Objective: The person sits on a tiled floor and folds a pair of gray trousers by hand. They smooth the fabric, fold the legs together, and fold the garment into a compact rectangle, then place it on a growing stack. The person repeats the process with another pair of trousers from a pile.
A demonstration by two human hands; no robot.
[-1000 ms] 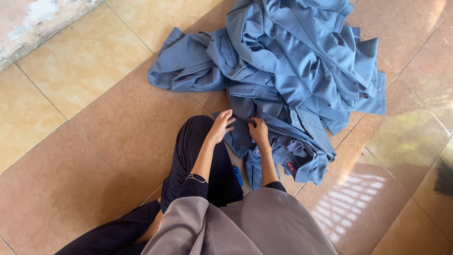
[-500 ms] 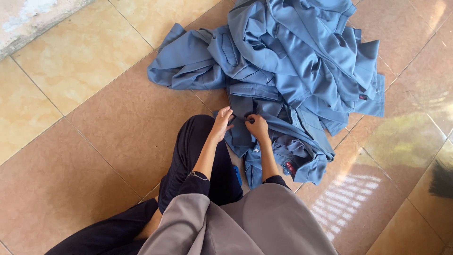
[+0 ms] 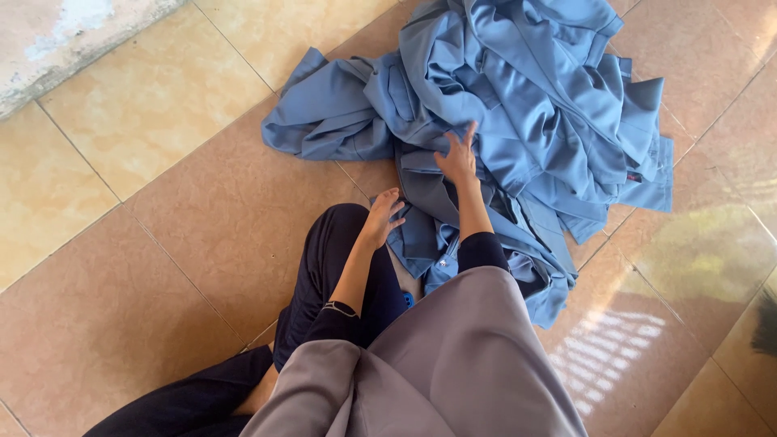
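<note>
A heap of blue garments lies rumpled on the tiled floor in front of me. My right hand reaches out onto the heap with its fingers spread, pressing on a grey-blue garment. My left hand is over my bent knee in dark trousers, its fingers curled on the near edge of that same garment. A long grey cloth I am wearing hangs over my lap.
Glossy tan and brown floor tiles surround the heap. A rough concrete strip runs along the upper left corner. Something dark shows at the right edge.
My right hand has left the spot next to my left hand and moved forward onto the heap, opening its fingers. The left hand stays at the garment's edge by my knee.
</note>
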